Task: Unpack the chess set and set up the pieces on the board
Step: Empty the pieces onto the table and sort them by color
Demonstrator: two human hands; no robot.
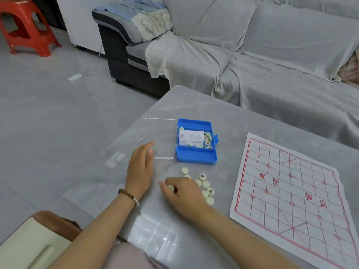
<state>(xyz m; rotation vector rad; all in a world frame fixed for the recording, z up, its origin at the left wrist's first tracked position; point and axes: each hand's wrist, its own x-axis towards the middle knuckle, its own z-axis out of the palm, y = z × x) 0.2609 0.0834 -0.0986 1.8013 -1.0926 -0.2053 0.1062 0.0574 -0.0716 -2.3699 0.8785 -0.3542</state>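
Note:
A blue box (196,157) lies open on the grey table, its clear lid (159,138) folded out to the left. Inside are a white paper slip (190,137) and several pale round chess pieces (208,139). Several more pale pieces (206,189) lie loose on the table in front of the box. My right hand (184,195) rests beside this heap, its fingers curled round one pale piece (171,187). My left hand (140,166) lies flat with straight fingers at the lid's near left corner. A white cloth board (291,191) with a red grid is spread at the right.
The grey table (223,113) ends at a rounded far left corner. Behind it stands a sofa (252,55) under a grey cover. A red plastic stool (29,26) is on the floor far left. A cream cushion (29,245) sits at the near left.

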